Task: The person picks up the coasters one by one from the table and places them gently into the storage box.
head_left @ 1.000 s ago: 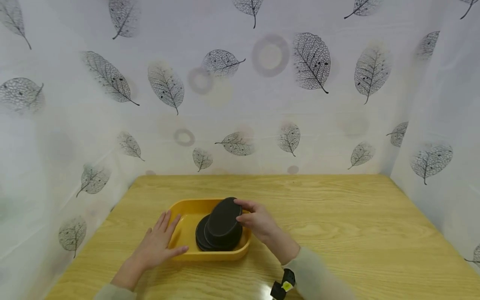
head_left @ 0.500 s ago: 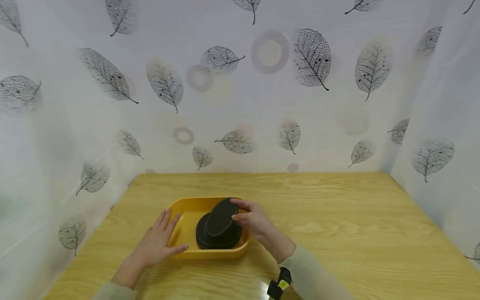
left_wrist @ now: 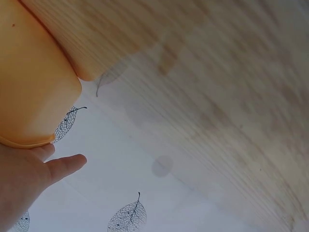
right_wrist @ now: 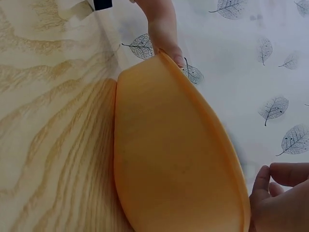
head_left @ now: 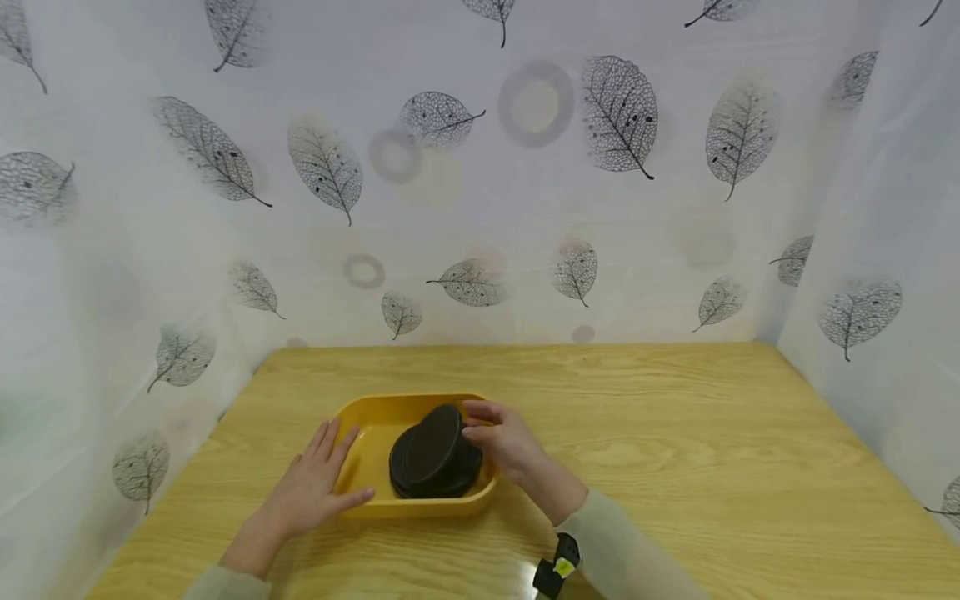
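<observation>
A yellow tray [head_left: 405,507] sits on the table, and its outer wall fills much of both wrist views. Inside, toward its right end, a tilted black oval disc [head_left: 432,450] leans on another flat black piece [head_left: 400,464] of similar shape. A lighter line runs along the disc's edge; its exact kind is unclear. My right hand [head_left: 516,446] has thumb and forefinger at the disc's upper right edge, seemingly pinching it; the contact is partly hidden. With fingers spread, my left hand [head_left: 311,486] rests on the tray's left end, thumb over the front rim.
The wooden table [head_left: 660,442] extends to the right of and behind the tray. White leaf-patterned sheeting [head_left: 480,192] surrounds its back and sides. A black device [head_left: 557,568] with a yellow mark sits at the right wrist.
The black disc has tipped more steeply, its top edge dropping and shifting left. The right hand stays at its edge with little movement. The left hand has kept its place on the tray.
</observation>
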Demonstrator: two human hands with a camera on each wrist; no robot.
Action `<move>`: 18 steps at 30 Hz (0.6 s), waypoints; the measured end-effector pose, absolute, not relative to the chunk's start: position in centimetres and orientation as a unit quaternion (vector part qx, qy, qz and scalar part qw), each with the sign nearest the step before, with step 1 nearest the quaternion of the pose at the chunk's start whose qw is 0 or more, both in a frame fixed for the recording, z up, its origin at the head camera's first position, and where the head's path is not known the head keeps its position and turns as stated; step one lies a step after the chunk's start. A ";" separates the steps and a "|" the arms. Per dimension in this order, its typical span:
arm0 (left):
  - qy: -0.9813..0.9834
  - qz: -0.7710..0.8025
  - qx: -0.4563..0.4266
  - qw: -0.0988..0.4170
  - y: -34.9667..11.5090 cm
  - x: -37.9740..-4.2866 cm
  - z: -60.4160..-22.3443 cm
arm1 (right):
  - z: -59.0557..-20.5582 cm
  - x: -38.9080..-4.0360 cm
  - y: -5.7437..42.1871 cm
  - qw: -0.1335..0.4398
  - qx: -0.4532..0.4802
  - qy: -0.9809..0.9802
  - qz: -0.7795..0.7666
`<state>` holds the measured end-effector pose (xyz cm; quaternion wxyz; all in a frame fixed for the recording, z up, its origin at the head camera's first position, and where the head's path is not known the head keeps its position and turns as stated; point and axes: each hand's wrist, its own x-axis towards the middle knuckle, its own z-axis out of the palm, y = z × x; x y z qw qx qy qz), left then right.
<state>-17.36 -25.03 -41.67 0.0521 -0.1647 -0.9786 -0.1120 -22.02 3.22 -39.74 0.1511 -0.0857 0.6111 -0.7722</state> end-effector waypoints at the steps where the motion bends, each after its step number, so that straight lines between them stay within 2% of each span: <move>1: -0.979 -0.112 -0.165 0.052 -25.1 -17.4 -41.7 | -39.7 -22.0 3.3 0.149 -0.085 0.608 -0.775; 11: -0.980 -0.090 -0.170 0.056 -25.0 -17.8 -41.3 | -38.4 -21.8 7.0 0.109 -0.167 0.672 -0.713; 18: -0.981 -0.046 -0.174 0.068 -24.7 -17.7 -40.3 | -37.9 -21.1 11.5 0.022 -0.209 0.804 -0.557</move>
